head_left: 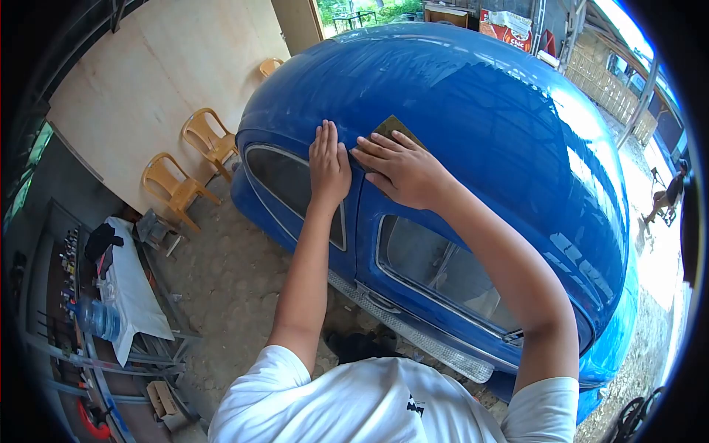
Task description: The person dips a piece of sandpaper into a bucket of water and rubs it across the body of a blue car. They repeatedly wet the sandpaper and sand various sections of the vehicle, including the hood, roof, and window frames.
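**A:** Two hands on the car roof (473, 96), both flat. What's each one doing?

**B:** Right hand (399, 170) presses a brownish sheet (391, 127) against the blue paint, fingers spread over it. Not a pinch, just palm and fingers holding it down. Only the far corner of the sheet shows past the fingertips.

**A:** Left hand?

**B:** Left hand (329, 166) lies open, fingers together, resting on the roof edge just left of the right one. Holds nothing. Thumb nearly meets the right hand's fingertips.

**A:** Where on the car exactly?

**B:** Above the side windows (436, 269), right over the pillar between the two panes. Sheet sits on the curve where the roof rolls down to the door.

**A:** Sheet material?

**B:** Can't tell. Looks like sandpaper or a thin pad, olive-brown.

**A:** Surroundings?

**B:** Three yellow plastic chairs (177, 188) far left along a plywood wall (148, 81). Table (136, 295) with a white cloth at near left, a dark rag and a water bottle (96, 319) by it. Gravel floor (229, 280). Another person (668, 196) stands far right, outside in the sun. Wearer has a white T-shirt (369, 402).
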